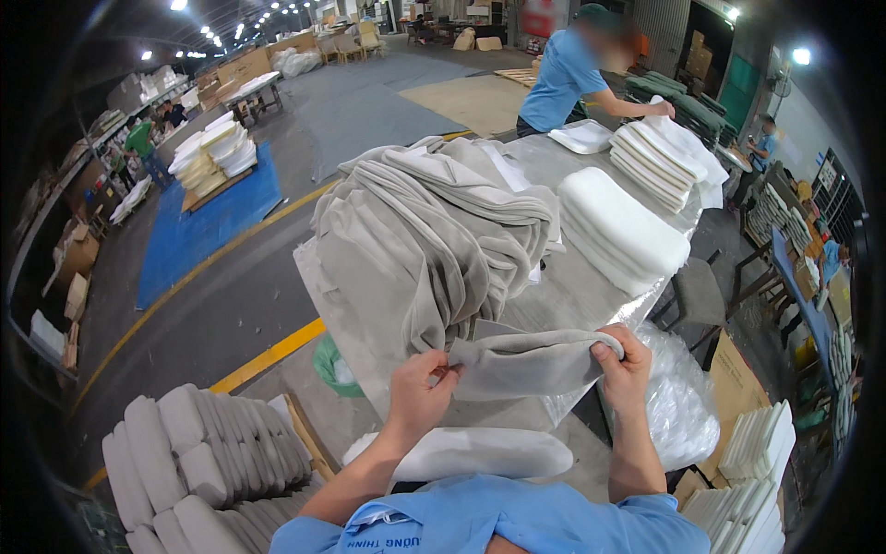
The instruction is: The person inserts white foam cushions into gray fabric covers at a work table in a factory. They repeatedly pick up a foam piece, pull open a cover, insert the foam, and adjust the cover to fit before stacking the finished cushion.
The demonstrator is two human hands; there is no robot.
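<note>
Stretched between my two hands over the near edge of the table point(526, 319) is a grey fabric cushion cover point(531, 367). My left hand point(423, 386) pinches its left end, fingers closed. At the other end, my right hand point(626, 365) grips the cover's edge, thumb on top. Just beyond the cover rises a large heap of grey covers point(415, 231), draped in loose folds. A white padded cushion insert point(489, 454) lies close to my body, below the held cover. Whether anything is inside the cover I cannot tell.
White pads point(623, 231) are stacked on the table's right, with another stack point(655, 152) behind, where a co-worker point(563, 78) stands. Finished-looking grey cushions point(203, 452) pile up at lower left. Clear plastic wrap point(674, 397) and white pads point(752, 471) sit at right.
</note>
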